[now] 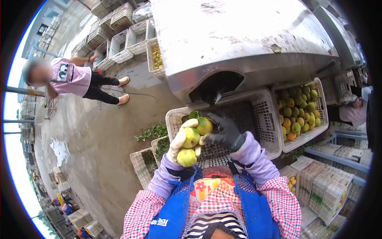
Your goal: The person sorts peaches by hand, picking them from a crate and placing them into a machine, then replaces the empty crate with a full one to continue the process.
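Observation:
My left hand (pixel 179 140), in a white glove, is curled around several yellow-green citrus fruits. One fruit (pixel 191 136) rests in the palm, and another fruit (pixel 187 157) sits lower, near the wrist. At the top is a citrus fruit with a green leaf (pixel 204 126). My right hand (pixel 227 133), in a dark glove, reaches in from the right with its fingers on either side of that leafy fruit; they are slightly blurred. Both hands are over the near left part of a white plastic crate (pixel 264 119), whose slotted floor shows.
A metal machine (pixel 254 65) with a dark outlet overhangs the crate. Right of it stands a crate of citrus (pixel 320 119). Leafy twigs (pixel 153 132) and smaller crates (pixel 139 163) lie left. A person (pixel 71 77) stands on the wet floor, near stacked crates (pixel 121 18).

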`<move>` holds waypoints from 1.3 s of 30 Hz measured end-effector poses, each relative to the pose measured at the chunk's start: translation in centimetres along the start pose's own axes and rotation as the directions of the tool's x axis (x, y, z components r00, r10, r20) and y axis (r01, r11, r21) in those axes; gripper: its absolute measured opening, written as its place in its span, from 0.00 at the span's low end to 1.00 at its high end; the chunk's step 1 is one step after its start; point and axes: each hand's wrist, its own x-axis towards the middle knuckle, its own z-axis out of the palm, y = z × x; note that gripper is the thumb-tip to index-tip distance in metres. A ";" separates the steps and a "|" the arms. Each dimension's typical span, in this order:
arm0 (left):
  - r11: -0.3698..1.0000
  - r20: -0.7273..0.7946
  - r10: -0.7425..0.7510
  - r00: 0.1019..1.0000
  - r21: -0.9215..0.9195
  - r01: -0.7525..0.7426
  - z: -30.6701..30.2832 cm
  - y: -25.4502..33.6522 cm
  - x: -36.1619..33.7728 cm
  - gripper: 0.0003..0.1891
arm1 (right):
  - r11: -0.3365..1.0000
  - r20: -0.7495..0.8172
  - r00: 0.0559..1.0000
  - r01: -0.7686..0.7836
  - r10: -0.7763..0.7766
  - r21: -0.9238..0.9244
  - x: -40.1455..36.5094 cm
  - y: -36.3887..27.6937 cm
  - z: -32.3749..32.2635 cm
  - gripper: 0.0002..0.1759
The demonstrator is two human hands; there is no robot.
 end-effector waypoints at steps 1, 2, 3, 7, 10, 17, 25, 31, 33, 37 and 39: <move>0.999 0.005 -0.021 1.000 0.040 0.021 0.8 0.0 -0.1 0.37 | 0.992 -0.021 0.999 -0.042 0.045 0.121 -0.8 0.4 0.0 0.40; 0.996 0.009 -0.037 0.999 0.078 0.036 1.5 -0.1 -0.3 0.37 | 0.968 -0.030 0.996 -0.080 0.090 0.239 -1.3 0.5 -0.2 0.40; 0.992 0.011 -0.051 0.999 0.116 0.050 1.9 -0.3 -0.4 0.37 | 0.928 -0.033 0.991 -0.113 0.133 0.355 -1.8 0.6 -0.4 0.40; 0.984 -0.021 -0.059 0.998 0.165 0.062 1.8 0.3 -0.3 0.36 | 0.821 -0.055 0.998 0.065 -0.041 0.567 -3.0 2.3 -1.7 0.37; 0.956 -0.064 -0.141 0.988 0.251 0.153 2.1 0.6 0.0 0.41 | 0.881 -0.060 0.998 0.048 -0.022 0.471 -3.3 1.8 -1.4 0.40; 0.833 -0.137 0.034 0.990 0.551 0.048 3.9 -0.4 1.1 0.44 | 0.988 -0.266 0.953 0.127 -0.147 -0.092 -2.4 0.4 0.2 0.44; 0.844 -0.195 0.027 0.980 0.529 0.082 3.5 1.0 1.7 0.43 | 0.986 -0.550 0.819 0.140 -0.165 -0.087 3.6 0.3 -0.3 0.30; 0.995 -0.323 -0.100 0.941 -0.019 0.100 -2.5 -1.6 2.9 0.34 | 0.463 -0.361 0.871 -0.182 -0.334 -0.867 7.5 5.0 -0.8 0.20; 0.973 -0.139 -0.155 0.978 -0.193 0.126 -3.8 -1.0 2.6 0.32 | 0.386 -0.369 0.928 -0.356 0.042 -0.851 7.3 3.4 -0.5 0.17; 0.853 0.049 -0.153 0.987 -0.498 0.157 -4.7 -0.7 3.2 0.29 | 0.257 -0.261 0.835 -0.421 0.484 -0.870 6.8 1.3 -0.6 0.17; 0.820 0.103 -0.141 0.985 -0.546 0.175 -4.0 -0.8 3.4 0.28 | 0.478 -0.148 0.958 -0.254 0.247 -0.841 7.5 1.3 -2.0 0.25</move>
